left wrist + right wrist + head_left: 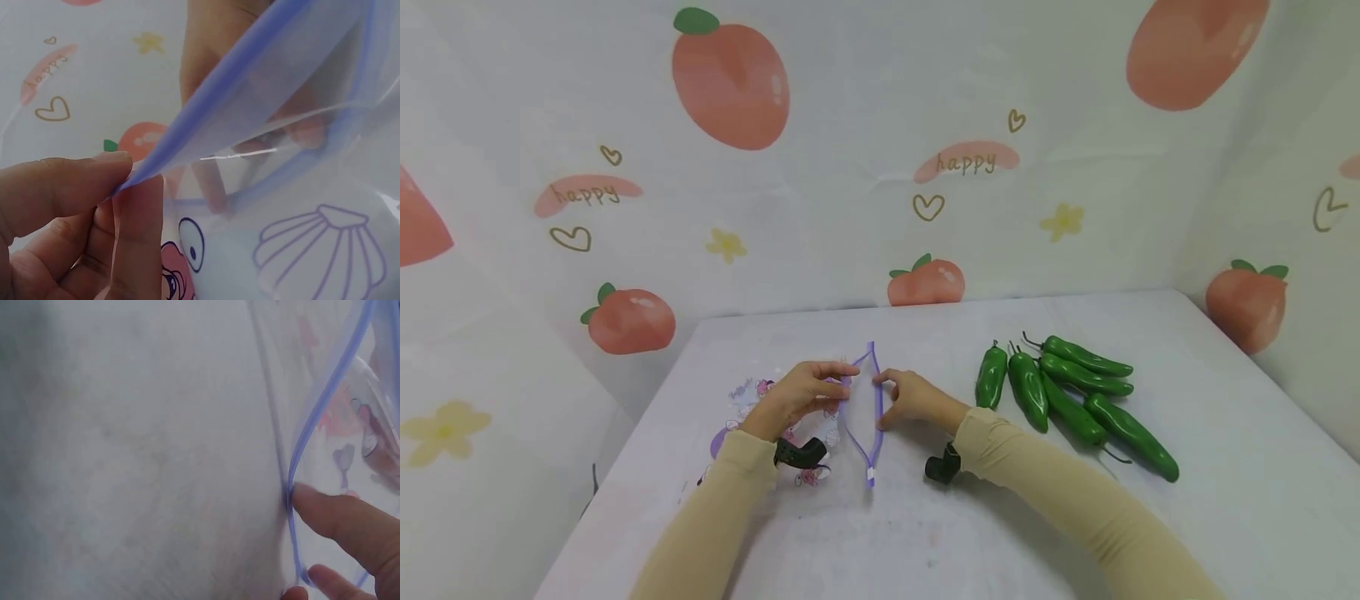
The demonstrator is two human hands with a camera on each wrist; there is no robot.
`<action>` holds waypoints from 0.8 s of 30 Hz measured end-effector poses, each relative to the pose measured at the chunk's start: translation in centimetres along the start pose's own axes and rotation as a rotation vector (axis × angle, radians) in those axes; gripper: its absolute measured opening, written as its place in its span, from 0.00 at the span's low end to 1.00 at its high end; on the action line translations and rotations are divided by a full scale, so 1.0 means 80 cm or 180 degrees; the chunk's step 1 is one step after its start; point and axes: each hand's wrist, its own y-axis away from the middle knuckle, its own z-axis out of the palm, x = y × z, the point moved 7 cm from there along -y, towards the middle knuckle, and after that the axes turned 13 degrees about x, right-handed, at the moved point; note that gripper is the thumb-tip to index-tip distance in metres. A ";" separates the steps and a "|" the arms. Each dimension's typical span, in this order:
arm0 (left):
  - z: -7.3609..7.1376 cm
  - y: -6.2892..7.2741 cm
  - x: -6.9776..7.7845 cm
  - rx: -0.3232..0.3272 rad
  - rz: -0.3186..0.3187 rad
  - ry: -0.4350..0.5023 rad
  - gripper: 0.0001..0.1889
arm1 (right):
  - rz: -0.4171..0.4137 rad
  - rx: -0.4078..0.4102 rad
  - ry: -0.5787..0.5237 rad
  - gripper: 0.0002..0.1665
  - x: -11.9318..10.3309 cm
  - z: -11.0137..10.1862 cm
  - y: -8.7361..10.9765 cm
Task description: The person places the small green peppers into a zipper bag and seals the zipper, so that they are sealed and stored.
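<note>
A clear zip bag (pixel 312 250) printed with a purple shell and pink cartoon figures lies on the white table, its mouth to the right. The purple zip strip (pixel 880 404) is spread into a narrow, pointed oval, with a white slider (pixel 871 473) at its near end. My left hand (pixel 808 387) pinches the left lip between thumb and fingers, seen close up in the left wrist view. On the opposite lip, my right hand (pixel 917 398) grips the strip, thumb and fingertips set apart along it. Nothing shows inside the bag's mouth.
Several green peppers (pixel 1078 417) lie in a loose group on the table (pixel 1195 383) right of my right hand. A white cloth (pixel 850 225) printed with peaches hangs behind the table. Black wrist cameras (pixel 801 454) sit on both wrists.
</note>
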 end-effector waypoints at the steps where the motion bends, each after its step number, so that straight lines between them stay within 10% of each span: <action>1: 0.001 0.000 -0.001 -0.0003 -0.0012 -0.0011 0.22 | 0.0004 -0.0011 -0.0019 0.42 -0.001 -0.001 0.001; 13: 0.000 -0.002 -0.001 0.0055 -0.0068 -0.0026 0.23 | -0.0071 -0.0113 -0.0607 0.27 -0.015 -0.074 0.027; 24: -0.002 0.000 0.005 -0.0013 -0.0029 0.0105 0.24 | -0.0462 0.0436 -0.0637 0.28 -0.008 -0.179 0.063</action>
